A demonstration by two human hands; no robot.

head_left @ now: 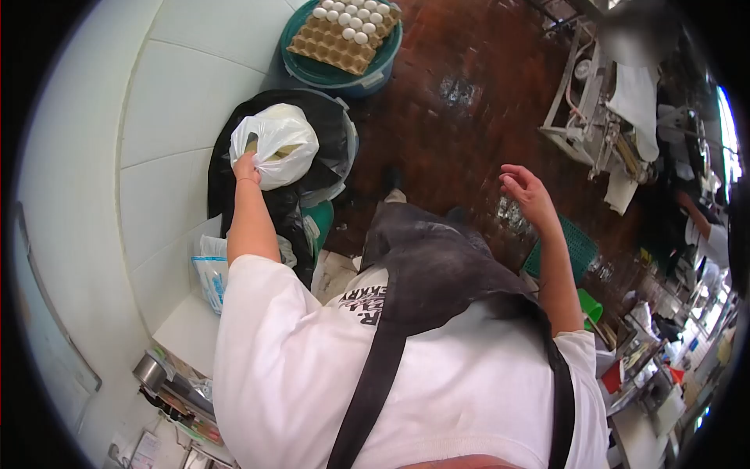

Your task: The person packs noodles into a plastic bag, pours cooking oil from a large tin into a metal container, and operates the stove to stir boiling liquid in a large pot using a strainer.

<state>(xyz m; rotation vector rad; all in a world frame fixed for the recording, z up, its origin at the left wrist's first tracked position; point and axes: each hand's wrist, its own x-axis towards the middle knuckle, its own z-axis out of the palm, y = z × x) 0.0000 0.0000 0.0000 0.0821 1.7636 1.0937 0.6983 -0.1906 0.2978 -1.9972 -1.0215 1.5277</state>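
My left hand (248, 168) grips the gathered top of a white plastic bag (287, 156), fingers closed round the film. Something yellowish-brown shows through the bag's opening, too little to name. Beneath the bag is a bin lined with a black plastic bag (234, 125), and I cannot tell whether the white bag rests on it or hangs just above. Away to the right, my right hand (527, 191) is held over the floor, fingers loosely curled and apart, with nothing in it.
Beyond the bin, a cardboard egg tray (332, 48) with several white eggs sits on a round green-lidded tub (375, 78). A metal machine (582, 94) stands at the upper right. The brown tiled floor (445, 125) looks wet. A green crate (574, 246) is below my right hand.
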